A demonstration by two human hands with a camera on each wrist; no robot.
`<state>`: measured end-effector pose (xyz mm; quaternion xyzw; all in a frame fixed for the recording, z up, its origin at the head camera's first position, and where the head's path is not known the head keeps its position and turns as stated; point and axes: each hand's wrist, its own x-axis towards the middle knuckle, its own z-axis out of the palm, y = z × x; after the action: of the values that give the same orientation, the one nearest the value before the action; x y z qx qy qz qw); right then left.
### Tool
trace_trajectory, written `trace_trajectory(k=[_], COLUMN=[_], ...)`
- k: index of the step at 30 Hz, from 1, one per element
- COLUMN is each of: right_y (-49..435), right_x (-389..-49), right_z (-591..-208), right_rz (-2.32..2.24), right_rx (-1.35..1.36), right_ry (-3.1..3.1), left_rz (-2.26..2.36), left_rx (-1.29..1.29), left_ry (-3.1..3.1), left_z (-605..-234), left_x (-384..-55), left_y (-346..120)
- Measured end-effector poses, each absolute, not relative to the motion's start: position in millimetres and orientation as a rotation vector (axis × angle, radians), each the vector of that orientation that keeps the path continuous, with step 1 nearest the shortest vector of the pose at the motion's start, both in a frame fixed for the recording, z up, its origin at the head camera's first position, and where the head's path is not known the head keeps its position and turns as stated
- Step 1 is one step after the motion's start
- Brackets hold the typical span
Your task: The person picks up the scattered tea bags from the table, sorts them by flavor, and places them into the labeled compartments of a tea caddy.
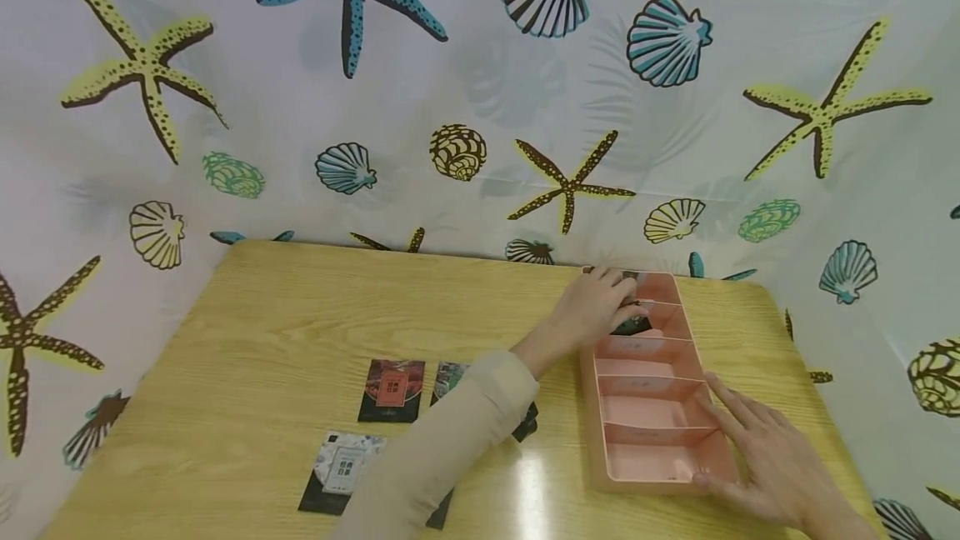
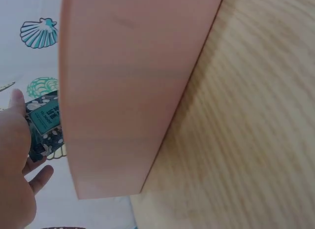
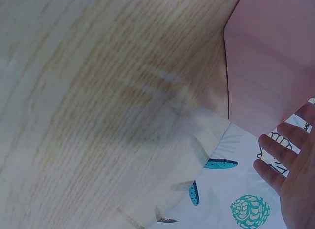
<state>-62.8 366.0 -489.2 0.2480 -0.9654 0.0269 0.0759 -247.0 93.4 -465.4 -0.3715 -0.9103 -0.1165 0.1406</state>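
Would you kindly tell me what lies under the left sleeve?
A green-patterned packet, a white-topped packet and dark corners poke out from beneath the left sleeve; the parts it covers cannot be seen.

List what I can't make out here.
- Head view: rest of green-patterned rectangular packet, hidden by beige cloth sleeve.
- Left wrist view: one end of dark floral rectangular packet, behind pink plastic box.
- Head view: faint print on pink divider, too small.

The head view looks forward and down, the wrist views closer, all sharing the pink box [image 1: 648, 412].
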Motion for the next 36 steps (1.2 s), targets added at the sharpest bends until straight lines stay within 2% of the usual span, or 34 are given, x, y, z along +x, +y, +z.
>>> trace_trajectory(k=[17,36], right_y=[366.1,364.3], right_x=[-63.2,-63.2], right_z=[-491.0,-487.5], right_rz=[0.09,0.076], right_rx=[0.736,0.746], right_ry=[-2.889,-2.908], left_rz=[-0.354,-0.209], left_rx=[-1.077,-1.138], left_ry=[-2.733,-2.825], left_z=[-486.2,-469.9], left_x=[-248.0,-240.5], left_y=[95.6,44.9])
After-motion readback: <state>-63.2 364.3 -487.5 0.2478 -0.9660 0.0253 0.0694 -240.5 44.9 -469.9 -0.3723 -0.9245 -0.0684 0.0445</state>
